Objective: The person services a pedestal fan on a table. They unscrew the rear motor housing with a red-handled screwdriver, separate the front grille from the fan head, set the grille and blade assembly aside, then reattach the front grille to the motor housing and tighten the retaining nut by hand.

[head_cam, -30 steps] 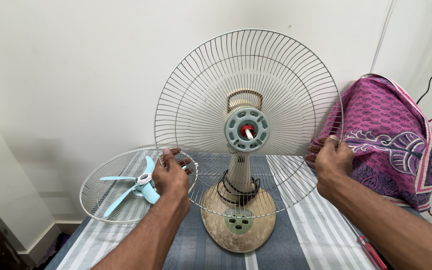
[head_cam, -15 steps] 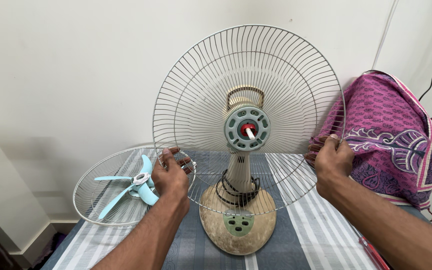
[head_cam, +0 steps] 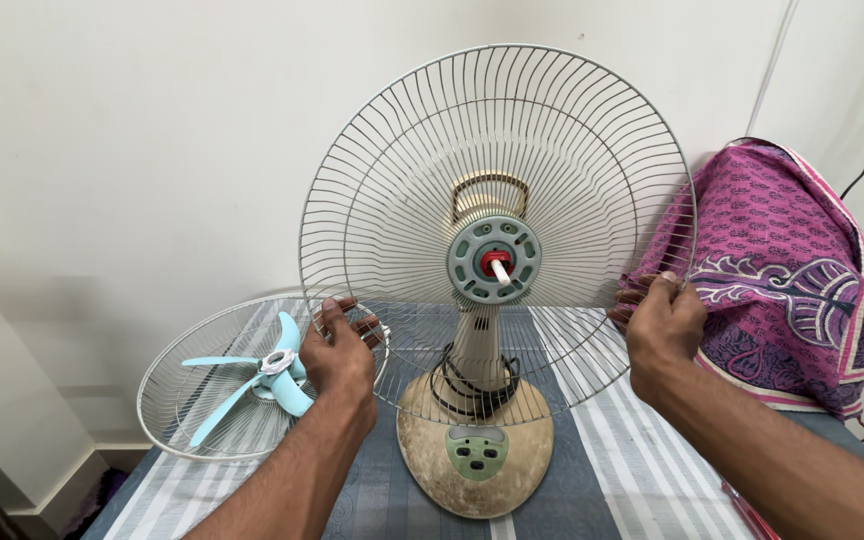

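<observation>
A table fan stands in front of me with its blade removed. Its rear wire guard is upright around the grey motor hub, which has a red nut on the shaft. My left hand grips the guard's lower left rim. My right hand grips the lower right rim. The round beige base with green buttons sits on the striped cloth, a black cord coiled around the neck.
The front wire guard lies flat at the left with the light blue fan blade resting in it. A purple patterned cloth bundle stands at the right. A white wall is close behind. The table has a grey-and-white striped cover.
Both hands keep their grip on the rear guard's rim. The view has shifted slightly; the fan and guard look much the same.
</observation>
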